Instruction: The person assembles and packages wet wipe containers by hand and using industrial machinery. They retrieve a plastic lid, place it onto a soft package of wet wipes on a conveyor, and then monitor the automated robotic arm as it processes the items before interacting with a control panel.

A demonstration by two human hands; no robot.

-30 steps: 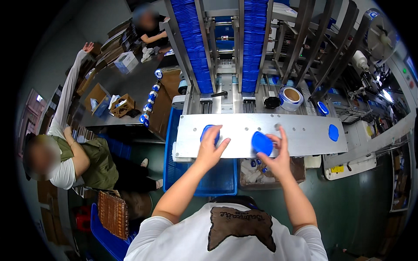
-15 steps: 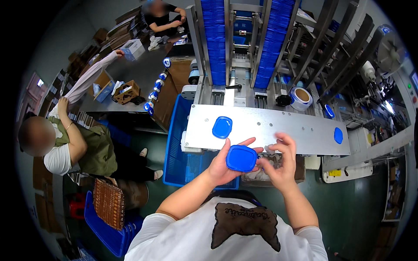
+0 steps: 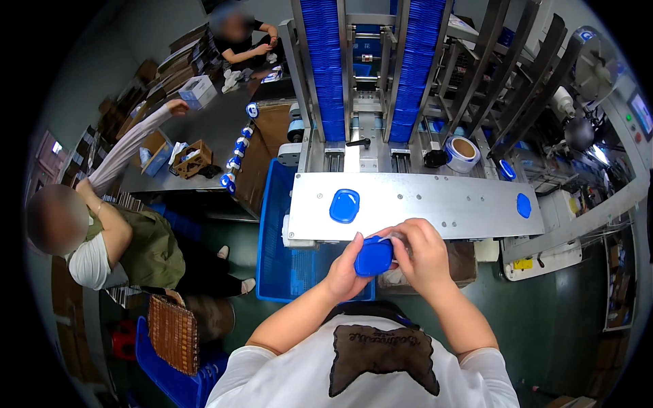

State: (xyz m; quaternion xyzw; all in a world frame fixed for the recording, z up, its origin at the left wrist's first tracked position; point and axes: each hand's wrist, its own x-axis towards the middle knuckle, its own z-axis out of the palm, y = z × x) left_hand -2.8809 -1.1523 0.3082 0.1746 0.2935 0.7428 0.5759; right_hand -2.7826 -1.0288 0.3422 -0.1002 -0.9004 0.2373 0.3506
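Note:
A blue plastic lid (image 3: pixel 373 257), rounded-square in shape, lies in my left hand (image 3: pixel 342 279), whose fingers and thumb are closed about it. My right hand (image 3: pixel 424 255) pinches at the lid's far right edge. Something small and whitish shows between the fingertips there, too small to make out. Just beyond my hands is a flat metal plate (image 3: pixel 388 224) on a machine. On its left part rests a second blue lid (image 3: pixel 345 205), and a third blue lid (image 3: pixel 524 205) is near its right end.
Tall stacks of blue lids (image 3: pixel 325 75) stand in the machine's upright rails. A label roll (image 3: pixel 462 152) sits behind the plate. A blue crate (image 3: pixel 272 272) stands below on the left, beside a carton (image 3: pixel 457 265). Two co-workers are at the left, around a dark table (image 3: pixel 160 162).
My right hand has come in to the lid and its fingers have closed at the edge. The left hand has curled around the lid, which is turned slightly. The view has shifted a little.

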